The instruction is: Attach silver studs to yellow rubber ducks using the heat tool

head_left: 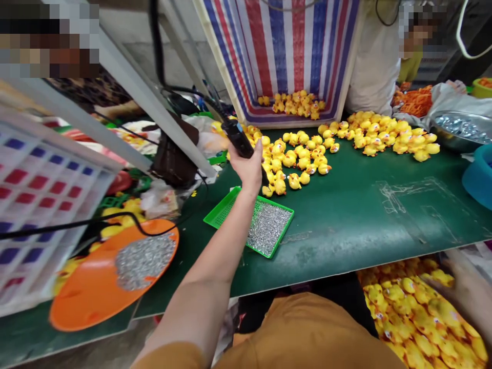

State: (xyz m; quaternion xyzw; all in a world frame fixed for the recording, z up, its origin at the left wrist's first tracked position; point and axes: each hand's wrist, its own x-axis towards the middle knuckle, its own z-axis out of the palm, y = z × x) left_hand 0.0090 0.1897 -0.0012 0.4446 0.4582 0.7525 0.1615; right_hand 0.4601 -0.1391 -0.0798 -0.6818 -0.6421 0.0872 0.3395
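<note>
While the left hand [246, 166] rises above the work table, its fingers and thumb close around a black corded handheld tool [238, 138], probably an electric screwdriver; a dark cord runs from it toward 11 o'clock. Its slim body appears stiff and fairly light, and the grip around the middle looks secure, though the trailing cord may tug on it. The right hand [463, 292], blurred and cut off by the frame at 4 o'clock, lies over a heap of yellow rubber ducks [411, 312] below the table edge; whether it grasps one cannot be told. These glossy ducks look light and rounded, so they may slip unless taken around the body.

From the left hand, loose yellow rubber ducks [295, 164] lie just beside it at 3 o'clock on the green work table [384, 246]. A green mesh tray [283, 233] of small silver screws sits near the hand at 5 o'clock; the tiny screws would spill easily. An orange plate [77, 302] bearing more screws lies at 8 o'clock. A striped tarpaulin bin [284, 51] holding ducks stands at 12 o'clock, a steel bowl [459, 128] at 2 o'clock, and a co-worker's white-clad torso [372, 61] at 1 o'clock.
</note>
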